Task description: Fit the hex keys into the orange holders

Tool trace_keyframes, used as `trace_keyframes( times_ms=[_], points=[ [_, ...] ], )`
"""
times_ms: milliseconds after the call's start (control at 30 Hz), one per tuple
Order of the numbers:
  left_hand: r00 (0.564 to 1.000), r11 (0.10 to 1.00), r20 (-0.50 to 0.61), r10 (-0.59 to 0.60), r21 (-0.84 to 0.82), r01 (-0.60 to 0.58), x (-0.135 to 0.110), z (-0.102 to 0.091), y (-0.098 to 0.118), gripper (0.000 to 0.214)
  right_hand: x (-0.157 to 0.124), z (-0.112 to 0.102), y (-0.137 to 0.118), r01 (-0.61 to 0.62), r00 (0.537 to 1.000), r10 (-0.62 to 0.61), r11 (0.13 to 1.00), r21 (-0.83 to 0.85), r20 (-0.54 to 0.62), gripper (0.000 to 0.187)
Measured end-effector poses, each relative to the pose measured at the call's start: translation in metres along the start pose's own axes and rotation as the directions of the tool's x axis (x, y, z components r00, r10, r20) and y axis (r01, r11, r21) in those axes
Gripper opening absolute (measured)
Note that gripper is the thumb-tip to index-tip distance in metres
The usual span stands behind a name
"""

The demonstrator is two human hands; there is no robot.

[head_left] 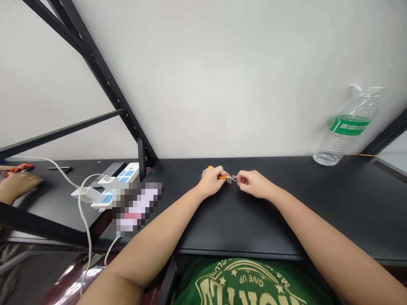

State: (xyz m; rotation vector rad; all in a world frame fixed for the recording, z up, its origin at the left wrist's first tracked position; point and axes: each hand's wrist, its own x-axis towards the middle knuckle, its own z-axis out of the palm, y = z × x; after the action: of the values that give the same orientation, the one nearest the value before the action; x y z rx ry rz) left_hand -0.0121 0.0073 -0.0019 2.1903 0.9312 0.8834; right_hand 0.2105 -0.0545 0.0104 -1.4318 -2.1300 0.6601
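Observation:
My left hand [210, 183] is closed around a small orange-and-black tool with thin metal rods [225, 177], which looks like a folding hex key set. Several short silver rods show at its right end, and more stick out with an orange-yellow part [210, 167] beyond my left knuckles. Just to the right, my right hand [252, 184] pinches the tip of a thin metal rod [234, 178] that reaches across from the tool. Both hands are held low over the black tabletop [235, 224]. My fingers hide most of the tool's body.
A clear water bottle [345, 127] with a green label stands at the back right by the wall. On the left are a white power strip [130, 173] with chargers, white cables [83, 212] and a blurred-out phone [140, 209]. Beyond the black frame, another person's hand [22, 186] is near a red-orange tool [19, 169].

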Motion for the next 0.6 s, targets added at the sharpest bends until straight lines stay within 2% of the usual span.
trace_keyframes(
  times_ms=[67, 200, 333, 433, 500, 600],
  points=[
    [1.0, 1.0, -0.014, -0.001, -0.01, 0.0, 0.0, 0.0, 0.0, 0.012, 0.001, 0.004, -0.002, 0.043, 0.999, -0.04, 0.997, 0.063, -0.037, 0.005],
    [1.0, 1.0, -0.009, 0.011, -0.011, -0.011, -0.002, 0.002, 0.0, 0.011, 0.001, 0.011, -0.005, 0.095, 0.989, -0.092, 0.995, 0.026, -0.117, 0.006],
    [0.999, 0.999, -0.034, 0.043, 0.008, -0.042, -0.003, 0.003, -0.001, 0.012, -0.001, 0.008, -0.005, 0.115, 0.983, -0.115, 0.993, -0.009, -0.141, 0.011],
    [0.998, 0.994, -0.017, 0.066, 0.09, -0.064, -0.004, 0.004, 0.0, 0.012, -0.001, 0.004, -0.008, 0.138, 0.973, -0.142, 0.99, -0.031, -0.18, 0.014],
    [0.996, 0.981, 0.01, 0.094, 0.172, -0.094, -0.005, 0.005, 0.004, 0.01, 0.0, 0.004, -0.013, 0.091, 0.98, -0.082, 0.995, 0.039, -0.181, 0.017],
    [0.989, 0.953, 0.034, 0.147, 0.265, -0.15, -0.006, 0.009, 0.011, 0.009, 0.002, 0.011, -0.02, -0.042, 0.991, 0.071, 0.969, 0.245, -0.112, 0.021]
  ],
)
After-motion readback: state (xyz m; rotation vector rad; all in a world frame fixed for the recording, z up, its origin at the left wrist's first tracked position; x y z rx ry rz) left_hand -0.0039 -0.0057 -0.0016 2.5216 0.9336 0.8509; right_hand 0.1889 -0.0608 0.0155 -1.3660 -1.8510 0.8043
